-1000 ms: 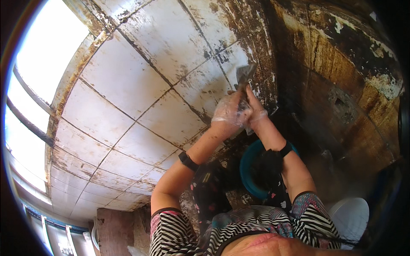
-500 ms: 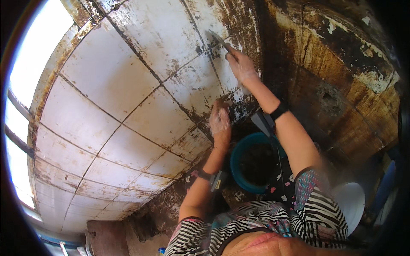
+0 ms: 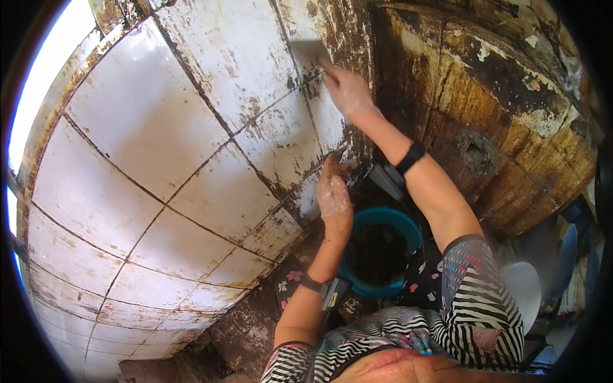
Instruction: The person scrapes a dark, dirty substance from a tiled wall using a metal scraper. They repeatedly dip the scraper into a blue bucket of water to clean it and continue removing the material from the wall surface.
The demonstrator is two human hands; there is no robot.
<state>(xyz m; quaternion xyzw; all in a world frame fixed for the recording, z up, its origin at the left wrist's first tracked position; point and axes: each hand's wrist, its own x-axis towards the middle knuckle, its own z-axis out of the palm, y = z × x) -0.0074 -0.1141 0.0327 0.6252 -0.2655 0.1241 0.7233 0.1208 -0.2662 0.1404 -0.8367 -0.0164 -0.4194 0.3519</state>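
Observation:
My right hand [image 3: 350,92] is closed round a scraper [image 3: 309,51], its flat greyish blade lying against the white tiled wall [image 3: 185,115]. The blade is a little blurred, and my fingers hide the handle. Lower down, close to the wall's dirty edge, my left hand [image 3: 335,198] is open and slightly cupped, its fingers reaching up toward the tiles. Pale wet residue coats both hands. Dark brown grime streaks the tiles around the scraper and lies along the joints. Below my left hand stands a teal basin [image 3: 414,236] with dark contents.
On the right, a brown-stained surface [image 3: 440,140] with peeling paint meets the tiled wall at a dark corner. A rough grey patch [image 3: 477,153] marks it. A white round object [image 3: 522,290] stands beside my right sleeve. Bright window light enters at the far left.
The scraper has shifted slightly up and left on the tiles, and its blade now shows broader. My left hand remains near the wall's edge. The whole view has shifted a little.

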